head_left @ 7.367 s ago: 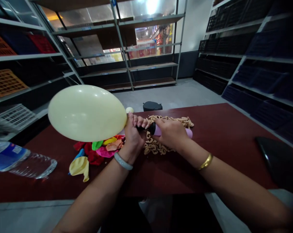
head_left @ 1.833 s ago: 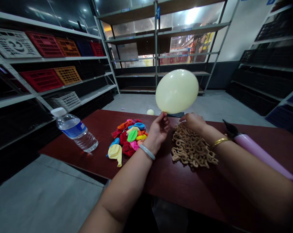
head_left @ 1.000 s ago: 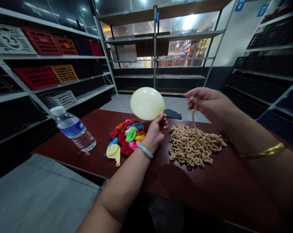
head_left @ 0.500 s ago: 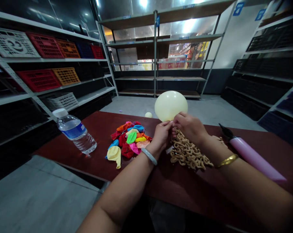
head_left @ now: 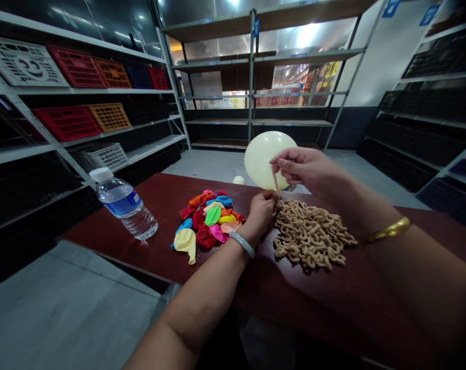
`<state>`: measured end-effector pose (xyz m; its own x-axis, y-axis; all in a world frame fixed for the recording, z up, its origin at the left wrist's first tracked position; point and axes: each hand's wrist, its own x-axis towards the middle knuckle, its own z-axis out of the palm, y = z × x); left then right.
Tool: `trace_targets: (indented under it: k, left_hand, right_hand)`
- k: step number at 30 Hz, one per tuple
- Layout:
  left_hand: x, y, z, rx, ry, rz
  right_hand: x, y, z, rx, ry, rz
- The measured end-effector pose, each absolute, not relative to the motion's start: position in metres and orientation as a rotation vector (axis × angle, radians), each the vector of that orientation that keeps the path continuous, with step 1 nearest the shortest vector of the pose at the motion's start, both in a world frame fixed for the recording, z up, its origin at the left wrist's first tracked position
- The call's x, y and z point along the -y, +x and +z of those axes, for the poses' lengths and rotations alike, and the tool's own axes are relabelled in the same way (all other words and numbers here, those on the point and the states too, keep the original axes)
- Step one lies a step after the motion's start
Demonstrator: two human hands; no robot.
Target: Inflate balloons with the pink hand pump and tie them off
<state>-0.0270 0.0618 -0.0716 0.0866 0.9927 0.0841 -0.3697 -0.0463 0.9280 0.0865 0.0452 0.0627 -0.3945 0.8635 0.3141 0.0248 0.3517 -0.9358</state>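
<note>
A blown-up pale cream balloon [head_left: 262,159] stands beyond my hands, over the table's far side. My left hand [head_left: 262,209], with a pale bangle at its wrist, is closed on the balloon's neck, mostly hidden by the fingers. Higher up, my right hand [head_left: 300,165] pinches a thin tan rubber band [head_left: 276,182], pulled taut between it and my left hand. A heap of tan looped pieces [head_left: 312,234] lies below my right hand. Left of my left wrist is a pile of limp coloured balloons [head_left: 210,218].
A water bottle [head_left: 127,205] stands on the left of the dark red table [head_left: 148,257]. A small pale round object [head_left: 238,180] shows past the far edge. Shelves with plastic crates [head_left: 65,123] line the left; racks [head_left: 252,77] stand behind.
My right hand has moved up from my left hand, drawing the tan band out. My right forearm now covers the pink pump-like tube. The view has shifted slightly.
</note>
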Motion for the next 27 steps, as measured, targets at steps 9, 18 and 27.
trace_targets:
  k: [9, 18, 27]
  left_hand:
    - [-0.051, -0.028, -0.058, -0.693, 0.892, 1.245]
    - [-0.038, -0.029, -0.039, -0.470, 0.790, 1.137]
    - [-0.030, -0.034, -0.027, -0.272, 0.596, 0.841]
  right_hand:
    - [-0.057, 0.081, 0.059, 1.796, -1.092, 1.086]
    - [-0.055, 0.122, -0.024, 1.707, -1.268, 1.236]
    - [-0.063, 0.104, -0.031, 1.630, -0.992, 1.490]
